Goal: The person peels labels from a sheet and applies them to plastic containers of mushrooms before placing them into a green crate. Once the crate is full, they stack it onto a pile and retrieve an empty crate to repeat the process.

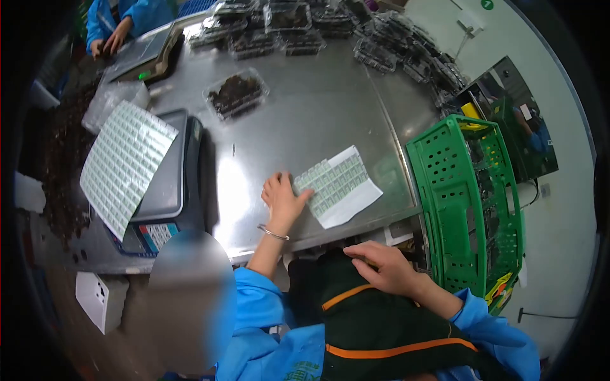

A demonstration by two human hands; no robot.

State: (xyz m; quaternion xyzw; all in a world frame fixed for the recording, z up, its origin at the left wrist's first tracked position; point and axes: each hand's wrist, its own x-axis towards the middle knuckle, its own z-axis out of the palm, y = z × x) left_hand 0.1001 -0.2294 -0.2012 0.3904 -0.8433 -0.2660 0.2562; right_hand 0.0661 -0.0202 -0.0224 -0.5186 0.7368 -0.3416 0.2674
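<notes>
Nearest, a dark garment (381, 324) is seen below the desk (318, 108) front edge. The left hand (283, 202) is laid flat near that edge, fingers close together, thumb on the label sheet (340, 184); the right hand (389, 270), fingers together, is rested on the dark garment.

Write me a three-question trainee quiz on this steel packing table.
1. True or false: the left hand touches the small white sheet of green labels.
2. Where does the right hand rest? A) green plastic crate B) dark garment with orange stripes C) clear plastic tray
3. Fill in: the larger label sheet lies across the ____.
Key: 1 true; 2 B; 3 grey weighing scale.
</notes>
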